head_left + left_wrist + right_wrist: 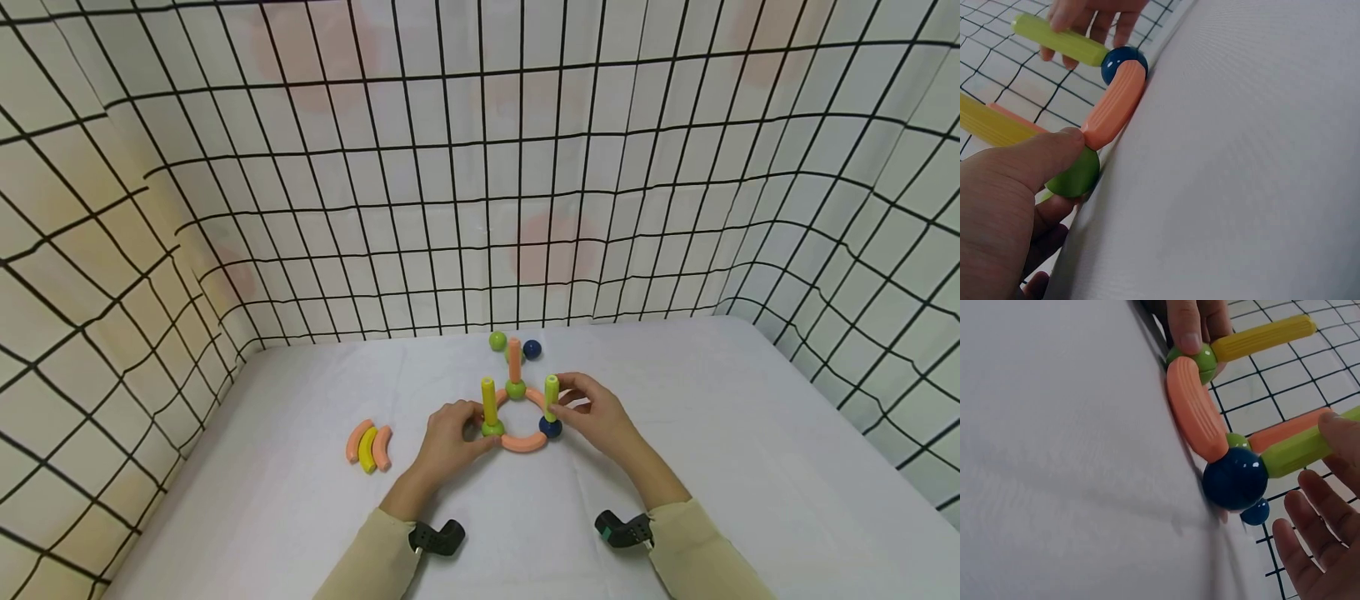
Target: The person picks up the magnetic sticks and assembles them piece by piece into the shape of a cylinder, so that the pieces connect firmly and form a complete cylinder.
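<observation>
A ring of curved orange pieces [523,443] joined by balls lies on the white table, with three rods standing up from it. My left hand [450,435] holds the green ball [1079,176] at the ring's left corner between thumb and fingers; a yellow rod [489,402] rises from that ball. With thumb and fingertips, my right hand [600,414] pinches the light green rod [1297,452], whose lower end meets the dark blue ball [1235,479] at the right corner. At the back corner, an orange rod [514,365] stands on another green ball [515,390].
Behind the ring sit a loose green ball [497,340] and a dark blue ball [532,349], with another green ball partly hidden by the orange rod. To the left lie a curved yellow piece [367,450] and two curved orange pieces [382,448]. Black netting [450,200] surrounds the table.
</observation>
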A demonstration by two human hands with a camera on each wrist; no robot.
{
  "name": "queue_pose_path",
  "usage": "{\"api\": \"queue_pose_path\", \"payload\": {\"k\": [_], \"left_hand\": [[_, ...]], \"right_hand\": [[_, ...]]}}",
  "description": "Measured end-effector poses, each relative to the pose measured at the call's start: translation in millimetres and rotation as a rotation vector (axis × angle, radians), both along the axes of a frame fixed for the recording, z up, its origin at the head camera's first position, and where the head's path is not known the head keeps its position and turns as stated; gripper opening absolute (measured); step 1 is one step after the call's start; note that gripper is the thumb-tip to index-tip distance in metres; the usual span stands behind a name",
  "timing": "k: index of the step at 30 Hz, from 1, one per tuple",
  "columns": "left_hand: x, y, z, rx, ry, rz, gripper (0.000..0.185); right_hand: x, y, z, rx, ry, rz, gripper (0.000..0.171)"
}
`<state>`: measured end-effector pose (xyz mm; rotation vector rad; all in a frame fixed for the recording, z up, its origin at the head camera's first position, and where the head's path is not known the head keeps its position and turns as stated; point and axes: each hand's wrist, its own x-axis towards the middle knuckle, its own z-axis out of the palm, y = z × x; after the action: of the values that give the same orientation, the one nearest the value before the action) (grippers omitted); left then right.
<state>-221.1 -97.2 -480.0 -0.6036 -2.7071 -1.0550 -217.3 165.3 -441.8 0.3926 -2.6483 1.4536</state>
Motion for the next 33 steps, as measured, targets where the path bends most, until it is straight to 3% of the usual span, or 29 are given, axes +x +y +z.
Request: {"api": "queue_pose_path", "payload": {"k": [15, 26, 33], "left_hand": [[1.0, -0.4, 0.7, 0.002, 0.012, -0.004, 0.034], [-0.3, -0.1, -0.2, -0.009, 0.018, 0.002, 0.034], [0.1, 0.0, 0.1, -0.004, -0.003, 0.005, 0.034]], "right_hand": [[-3.7, 6.3, -18.5, 0.095, -0.054, 0.023, 0.046], [-6.8, 4.9, -31.8, 0.1, -0.074, 0.032, 0.041], [-6.1, 5.1, -36.1, 0.135, -0.024, 0.036, 0.043]]}}
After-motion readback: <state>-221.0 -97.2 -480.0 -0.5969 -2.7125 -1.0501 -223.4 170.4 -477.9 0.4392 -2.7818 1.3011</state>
